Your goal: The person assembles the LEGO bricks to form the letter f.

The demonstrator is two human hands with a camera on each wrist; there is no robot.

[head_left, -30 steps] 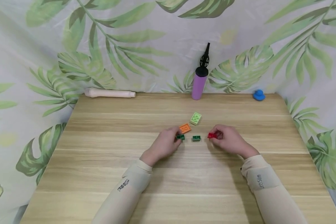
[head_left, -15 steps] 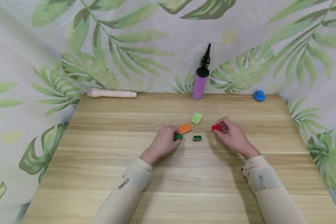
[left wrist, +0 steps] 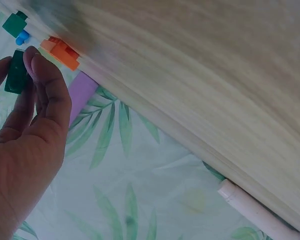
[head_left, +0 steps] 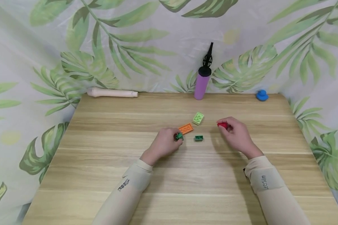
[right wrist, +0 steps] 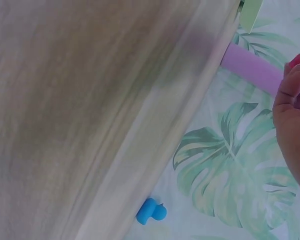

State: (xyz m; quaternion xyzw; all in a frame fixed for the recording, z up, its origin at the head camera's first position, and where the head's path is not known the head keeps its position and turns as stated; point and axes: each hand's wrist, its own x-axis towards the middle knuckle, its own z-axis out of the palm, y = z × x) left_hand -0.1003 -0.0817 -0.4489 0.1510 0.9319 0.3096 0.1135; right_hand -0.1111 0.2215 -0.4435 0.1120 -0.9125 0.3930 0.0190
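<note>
One pale wand (head_left: 112,92) lies well beyond the left hand (head_left: 164,143), off to its left. That hand pinches a green brick (head_left: 179,136), one of two. One orange brick (head_left: 186,128) lies just past its fingers; one lime brick (head_left: 198,118) sits farther out. The second green brick (head_left: 198,138) rests between the hands. One purple pump (head_left: 202,87) stands well beyond them. The right hand (head_left: 238,135) pinches one red brick (head_left: 222,125); one blue duck (head_left: 262,95) sits beyond, to its right.

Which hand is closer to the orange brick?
Left. The left hand, holding a green brick, is by the left end of the orange brick; the right hand, holding a red brick, is farther to the right.
</note>
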